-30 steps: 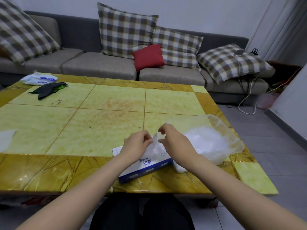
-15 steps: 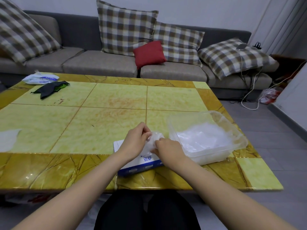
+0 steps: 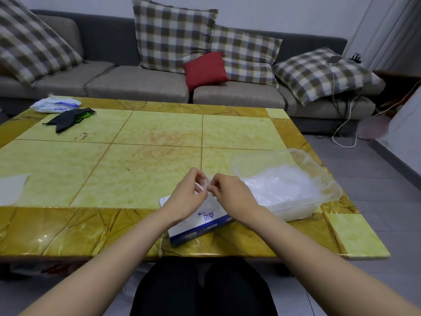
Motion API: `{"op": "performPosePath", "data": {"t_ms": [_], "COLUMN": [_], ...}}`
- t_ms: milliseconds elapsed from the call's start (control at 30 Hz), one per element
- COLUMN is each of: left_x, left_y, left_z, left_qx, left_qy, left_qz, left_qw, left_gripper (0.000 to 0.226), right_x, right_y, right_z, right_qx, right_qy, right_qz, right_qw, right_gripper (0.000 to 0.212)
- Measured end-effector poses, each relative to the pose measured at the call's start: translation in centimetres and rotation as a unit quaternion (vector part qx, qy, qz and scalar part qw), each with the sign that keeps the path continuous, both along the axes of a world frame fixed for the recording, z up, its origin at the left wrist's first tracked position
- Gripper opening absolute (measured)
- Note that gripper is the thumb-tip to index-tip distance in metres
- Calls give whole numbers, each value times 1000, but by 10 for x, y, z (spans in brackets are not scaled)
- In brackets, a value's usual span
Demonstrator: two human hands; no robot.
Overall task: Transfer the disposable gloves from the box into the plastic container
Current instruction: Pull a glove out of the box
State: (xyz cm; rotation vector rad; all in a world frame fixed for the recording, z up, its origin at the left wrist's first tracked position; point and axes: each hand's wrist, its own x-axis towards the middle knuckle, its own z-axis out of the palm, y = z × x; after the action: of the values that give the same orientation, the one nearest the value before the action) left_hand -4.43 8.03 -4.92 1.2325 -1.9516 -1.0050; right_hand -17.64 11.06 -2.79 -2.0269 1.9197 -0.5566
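A white and blue glove box (image 3: 200, 226) lies near the table's front edge, partly under my hands. My left hand (image 3: 185, 198) and my right hand (image 3: 232, 195) meet just above it, and both pinch a thin clear disposable glove (image 3: 208, 185) between their fingertips. The glove hangs down toward the box opening. To the right stands a clear plastic container (image 3: 328, 179) with a heap of clear gloves (image 3: 280, 185) inside.
The yellow tiled table (image 3: 136, 174) carries a dark cloth (image 3: 68, 118) and a white wipes pack (image 3: 55, 105) at its far left, plus a white sheet (image 3: 11, 188) at the left edge. A grey sofa with checked cushions stands behind.
Both hands have risen slightly from the box opening, drawing the clear glove upward between them. The view has shifted a little.
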Motion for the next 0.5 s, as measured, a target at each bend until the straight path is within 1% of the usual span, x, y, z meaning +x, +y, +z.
{"op": "performPosePath", "data": {"t_ms": [67, 133, 167, 267, 367, 400, 500], "left_x": [1, 2, 2, 4, 4, 4, 5], "left_y": [1, 0, -2, -6, -6, -7, -9], "left_z": [-6, -11, -13, -18, -22, -23, -23], "left_qx": [7, -8, -18, -29, -19, -13, -3], "left_qy": [-33, -58, -75, -147, -180, -185, -202], "left_qz": [-19, -12, -9, -9, -2, 1, 2], "left_qw": [999, 998, 997, 989, 984, 983, 979], "left_gripper": [16, 10, 12, 23, 37, 37, 27], "right_x": [0, -1, -1, -1, -2, -3, -11], "right_y": [0, 1, 2, 5, 7, 7, 4], "right_z": [3, 7, 9, 15, 20, 21, 21], "right_qx": [-2, -4, -4, -4, -16, -20, -18], "right_qy": [1, 6, 5, -1, -8, -12, -25], "right_qz": [1, 1, -1, 0, -18, -30, -74], "right_qw": [1000, 1000, 1000, 1000, 1000, 999, 997], "right_gripper": [15, 11, 10, 10, 11, 11, 8]}}
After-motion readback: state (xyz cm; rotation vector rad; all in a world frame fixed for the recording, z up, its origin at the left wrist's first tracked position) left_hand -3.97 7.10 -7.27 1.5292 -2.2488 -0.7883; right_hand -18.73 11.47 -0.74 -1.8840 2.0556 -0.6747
